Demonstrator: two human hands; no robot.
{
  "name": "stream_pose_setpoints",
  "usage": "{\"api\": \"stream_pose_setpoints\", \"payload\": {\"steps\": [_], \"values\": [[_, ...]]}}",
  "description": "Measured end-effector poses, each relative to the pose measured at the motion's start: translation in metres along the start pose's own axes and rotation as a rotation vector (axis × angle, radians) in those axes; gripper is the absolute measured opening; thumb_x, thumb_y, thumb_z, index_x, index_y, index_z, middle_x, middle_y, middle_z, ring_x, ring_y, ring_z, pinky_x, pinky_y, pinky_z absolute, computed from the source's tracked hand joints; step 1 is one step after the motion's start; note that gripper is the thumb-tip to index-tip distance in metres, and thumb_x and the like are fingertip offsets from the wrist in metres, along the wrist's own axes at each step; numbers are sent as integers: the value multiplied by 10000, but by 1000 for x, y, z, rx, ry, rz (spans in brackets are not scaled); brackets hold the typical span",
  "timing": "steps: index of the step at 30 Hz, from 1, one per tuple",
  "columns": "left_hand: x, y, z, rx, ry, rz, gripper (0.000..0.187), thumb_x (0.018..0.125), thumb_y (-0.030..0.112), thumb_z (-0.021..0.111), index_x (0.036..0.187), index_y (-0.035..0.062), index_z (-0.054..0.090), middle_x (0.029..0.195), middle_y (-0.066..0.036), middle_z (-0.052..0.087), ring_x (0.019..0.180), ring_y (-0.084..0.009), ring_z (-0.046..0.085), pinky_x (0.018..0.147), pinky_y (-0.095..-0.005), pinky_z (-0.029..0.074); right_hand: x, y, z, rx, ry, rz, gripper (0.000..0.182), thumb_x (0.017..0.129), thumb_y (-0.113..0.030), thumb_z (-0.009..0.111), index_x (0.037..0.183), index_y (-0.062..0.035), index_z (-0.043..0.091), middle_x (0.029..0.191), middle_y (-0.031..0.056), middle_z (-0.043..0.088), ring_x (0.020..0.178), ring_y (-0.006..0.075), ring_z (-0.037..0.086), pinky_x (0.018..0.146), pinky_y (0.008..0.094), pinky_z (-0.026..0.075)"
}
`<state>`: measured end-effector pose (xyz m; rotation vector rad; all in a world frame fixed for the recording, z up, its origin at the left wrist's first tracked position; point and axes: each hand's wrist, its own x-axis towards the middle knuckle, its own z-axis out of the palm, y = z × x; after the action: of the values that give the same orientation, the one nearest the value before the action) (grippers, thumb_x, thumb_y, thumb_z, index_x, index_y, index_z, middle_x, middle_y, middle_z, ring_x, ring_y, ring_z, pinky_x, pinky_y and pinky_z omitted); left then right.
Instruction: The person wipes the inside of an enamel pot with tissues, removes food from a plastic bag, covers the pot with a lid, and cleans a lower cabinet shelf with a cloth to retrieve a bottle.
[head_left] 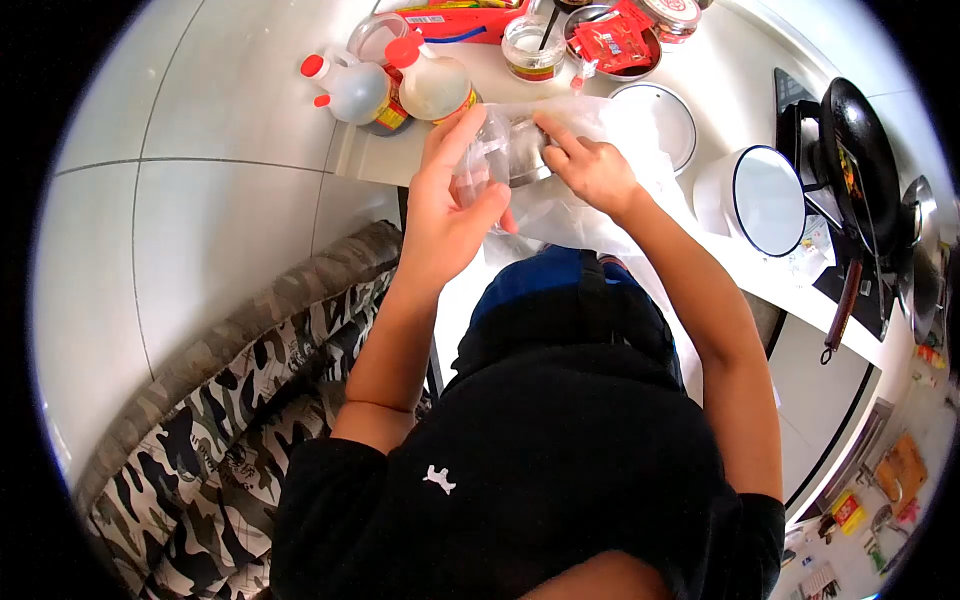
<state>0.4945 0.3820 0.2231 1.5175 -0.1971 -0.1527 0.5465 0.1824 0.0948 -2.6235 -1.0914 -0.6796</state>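
My left hand (450, 200) is wrapped round a clear plastic container (484, 160) near the counter's front edge. Right beside it lies a shiny metal piece (529, 152), partly under thin translucent plastic. My right hand (590, 170) has its index finger and thumb at that metal piece, the other fingers curled in. A translucent plastic bag (575, 215) spreads beneath both hands and hangs over the edge. What the right fingertips pinch, if anything, is too small to tell.
Two bottles with red caps (375, 95) stand behind my left hand. Farther back are a glass jar (533, 48) and a bowl of red packets (612, 45). A white lid (655, 125), a white pot (765, 200) and a black wok (862, 160) are on the right.
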Motion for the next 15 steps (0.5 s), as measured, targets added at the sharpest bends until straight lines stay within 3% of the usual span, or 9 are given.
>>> {"api": "stream_pose_setpoints", "payload": {"steps": [2,5,8,9,12,13,14,15], "values": [[4,0,-3,-16,1,3,617,775,-127,502,1369,-48,356,1391,-122,292,758,-136,576,561,-281,532,8,0,-11,56,-19,57,149,713,-48,609,839,-52,531,1308,135,500,620,213,632,511,321,535],[8,7,-9,-62,2,-8,628,767,-131,499,1372,-46,355,1392,-109,279,722,-127,564,555,-277,525,14,-2,-31,221,12,310,151,723,-69,609,844,-54,520,1258,161,520,625,293,636,515,386,536],[13,20,-6,-161,7,-69,632,765,-101,518,1374,-38,360,1242,-119,435,676,-115,546,543,-264,511,15,4,-50,485,215,451,140,723,-46,609,834,-17,529,1050,180,614,639,342,623,526,399,521],[15,27,-5,-185,-7,-80,635,762,-90,522,1374,-37,361,1159,-114,472,670,-113,542,540,-261,508,14,-1,-65,465,76,611,117,727,-11,569,836,21,541,795,179,627,590,286,643,523,371,509],[15,49,-1,-250,-56,-93,646,750,-62,533,1373,-43,361,933,-91,545,657,-102,524,531,-252,500,15,-13,-101,1002,61,1096,135,763,0,518,879,44,572,654,161,587,524,226,640,484,343,508],[14,57,2,-270,-72,-77,651,744,-56,534,1371,-51,357,873,-78,545,655,-94,515,527,-250,498,13,-14,-112,1151,72,1140,162,827,-10,454,907,84,560,662,116,596,446,171,597,403,245,493],[12,64,7,-289,-88,-64,656,739,-49,534,1369,-60,354,812,-65,546,653,-87,506,523,-248,496,12,-15,-125,1262,98,1192,176,822,-10,455,916,90,565,670,122,600,458,179,605,404,252,498],[10,69,15,-299,-79,-26,666,728,-48,509,1368,-93,329,912,-86,561,639,-69,477,507,-236,494,10,-17,-137,1373,126,1241,190,817,-11,455,924,96,570,678,128,605,471,188,614,405,258,504]]}}
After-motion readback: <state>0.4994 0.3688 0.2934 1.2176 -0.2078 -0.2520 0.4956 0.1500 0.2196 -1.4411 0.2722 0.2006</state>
